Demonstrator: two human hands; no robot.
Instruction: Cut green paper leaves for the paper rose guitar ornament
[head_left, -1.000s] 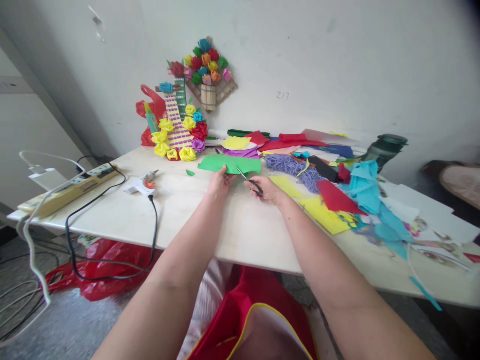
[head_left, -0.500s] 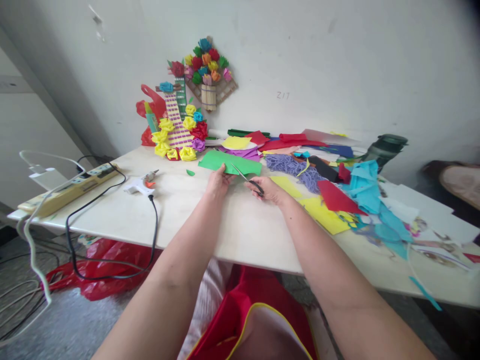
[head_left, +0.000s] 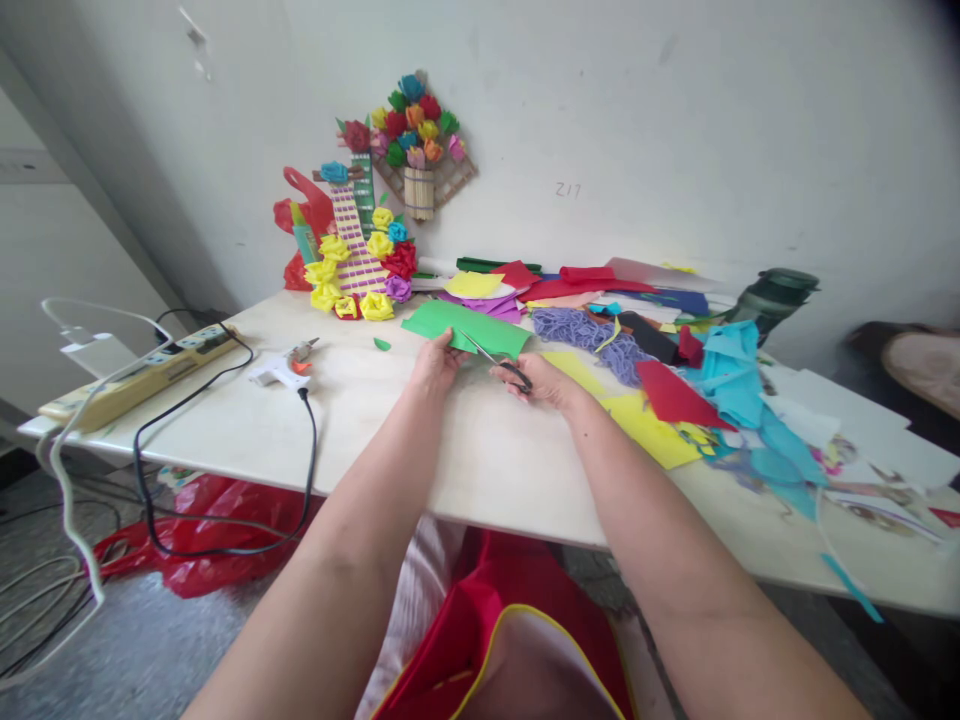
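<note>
A green sheet of paper point(head_left: 487, 328) is held above the white table point(head_left: 495, 480), pinched at its near edge by my left hand point(head_left: 441, 358). My right hand point(head_left: 541, 380) is closed around the dark handles of a pair of scissors point(head_left: 487, 354). The blades point left, over the near edge of the green sheet and close to my left fingertips. A small green leaf-shaped cutout point(head_left: 382, 344) lies on the table to the left of the sheet.
A glue gun point(head_left: 281, 371) and power strip point(head_left: 142, 375) are on the left. Paper flower decorations point(head_left: 360, 260) stand behind. Purple yarn point(head_left: 592, 340), yellow paper point(head_left: 645, 430), blue crepe paper point(head_left: 727, 380) and a dark bottle point(head_left: 776, 300) occupy the right. A cord point(head_left: 311, 470) hangs over the front edge.
The green sheet has shifted slightly right and turned, its right end now lower and nearer my right hand. Both hands keep their grips almost in place.
</note>
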